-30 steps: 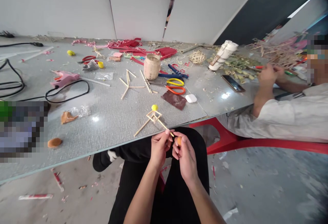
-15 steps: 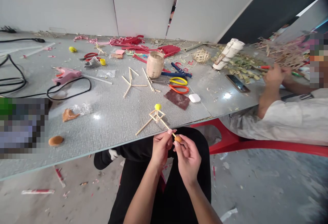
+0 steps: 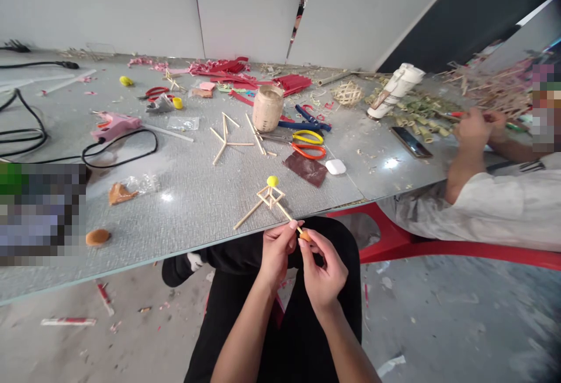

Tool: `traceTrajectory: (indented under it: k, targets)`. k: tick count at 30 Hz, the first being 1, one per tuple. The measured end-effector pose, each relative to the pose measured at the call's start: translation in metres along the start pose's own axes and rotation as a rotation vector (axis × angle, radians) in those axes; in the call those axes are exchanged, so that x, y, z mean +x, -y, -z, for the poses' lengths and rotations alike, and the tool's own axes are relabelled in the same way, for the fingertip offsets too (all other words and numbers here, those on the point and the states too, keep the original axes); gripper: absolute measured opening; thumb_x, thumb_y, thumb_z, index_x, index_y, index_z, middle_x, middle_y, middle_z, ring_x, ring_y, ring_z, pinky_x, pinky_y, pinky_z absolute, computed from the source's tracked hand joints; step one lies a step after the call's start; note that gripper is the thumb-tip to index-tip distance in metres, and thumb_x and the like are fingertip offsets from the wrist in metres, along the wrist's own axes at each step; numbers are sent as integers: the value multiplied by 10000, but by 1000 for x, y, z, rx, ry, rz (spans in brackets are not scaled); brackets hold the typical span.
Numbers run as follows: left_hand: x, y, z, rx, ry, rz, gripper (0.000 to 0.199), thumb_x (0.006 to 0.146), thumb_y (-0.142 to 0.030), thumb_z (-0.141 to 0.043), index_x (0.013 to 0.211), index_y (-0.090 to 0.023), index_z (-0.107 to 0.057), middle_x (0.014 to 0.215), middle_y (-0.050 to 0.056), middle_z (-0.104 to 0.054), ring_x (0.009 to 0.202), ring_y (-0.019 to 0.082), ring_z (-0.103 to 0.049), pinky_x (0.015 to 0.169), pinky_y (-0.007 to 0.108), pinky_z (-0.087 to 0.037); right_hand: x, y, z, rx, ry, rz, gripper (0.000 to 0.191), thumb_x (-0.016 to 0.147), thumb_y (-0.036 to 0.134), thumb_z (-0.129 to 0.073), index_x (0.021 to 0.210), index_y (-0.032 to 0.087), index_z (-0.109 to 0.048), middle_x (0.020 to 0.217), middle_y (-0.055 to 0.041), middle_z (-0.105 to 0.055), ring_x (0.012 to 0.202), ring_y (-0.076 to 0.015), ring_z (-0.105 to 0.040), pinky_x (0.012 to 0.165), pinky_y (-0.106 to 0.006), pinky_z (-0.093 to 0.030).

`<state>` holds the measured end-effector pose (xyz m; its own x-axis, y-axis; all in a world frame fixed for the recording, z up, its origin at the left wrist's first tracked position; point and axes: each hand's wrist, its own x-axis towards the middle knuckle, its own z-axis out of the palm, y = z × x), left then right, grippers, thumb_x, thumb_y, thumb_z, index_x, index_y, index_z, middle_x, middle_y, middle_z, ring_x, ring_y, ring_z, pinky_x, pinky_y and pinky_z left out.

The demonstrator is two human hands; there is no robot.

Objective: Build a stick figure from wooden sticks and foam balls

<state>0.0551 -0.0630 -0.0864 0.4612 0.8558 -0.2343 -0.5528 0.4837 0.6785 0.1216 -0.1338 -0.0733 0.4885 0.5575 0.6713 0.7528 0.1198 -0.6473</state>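
Note:
A small frame of thin wooden sticks [image 3: 270, 196], topped by a yellow ball [image 3: 272, 181], stands at the table's front edge. One of its long sticks slants down to the right, past the edge. My left hand [image 3: 279, 248] pinches that stick near its lower end. At the tip, my right hand [image 3: 325, 269] holds an orange-brown lump [image 3: 305, 235] between thumb and fingers. A similar oval brown lump [image 3: 97, 237] lies on the table at the left.
Scissors [image 3: 308, 150], brown sandpaper [image 3: 305, 168], a white case [image 3: 335, 166] and a woven jar [image 3: 268, 108] lie behind the frame. A pink glue gun [image 3: 114, 126] is at left. A co-worker's hands [image 3: 475, 128] are at right, near a phone [image 3: 411, 141].
The view has shifted slightly. My right hand's fingers have turned a little around the brown lump, covering more of it. My left hand keeps its pinch on the stick.

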Motion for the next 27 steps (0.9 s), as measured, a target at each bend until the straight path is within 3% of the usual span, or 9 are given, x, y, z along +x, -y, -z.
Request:
traceTrajectory:
  k: [8, 18, 27]
  targets:
    - [1, 2, 2, 4, -12, 11, 419, 778, -578, -860, 830, -163, -835, 503, -80, -333, 529, 64, -274, 578, 233, -321, 1, 0, -4, -65, -26, 44, 190, 952, 219, -727, 1139, 246, -747, 1032, -91, -820, 873, -261, -805, 626, -351, -675]
    - [1, 2, 3, -7, 9, 17, 421, 795, -573, -853, 824, -154, -832, 514, -74, -329, 546, 69, -242, 565, 235, -277, 5, -1, -3, -108, 20, 68, 214, 956, 199, -715, 1163, 245, -745, 1045, -99, -819, 870, -256, -800, 596, -338, -648]
    - [-2, 0, 1, -14, 9, -5, 431, 822, -560, -838, 769, -135, -793, 529, -71, -314, 542, 65, -237, 535, 226, -233, 10, 5, 2, -91, 79, 95, 366, 964, 143, -674, 1323, 216, -675, 1163, -140, -782, 960, -249, -781, 633, -318, -650]
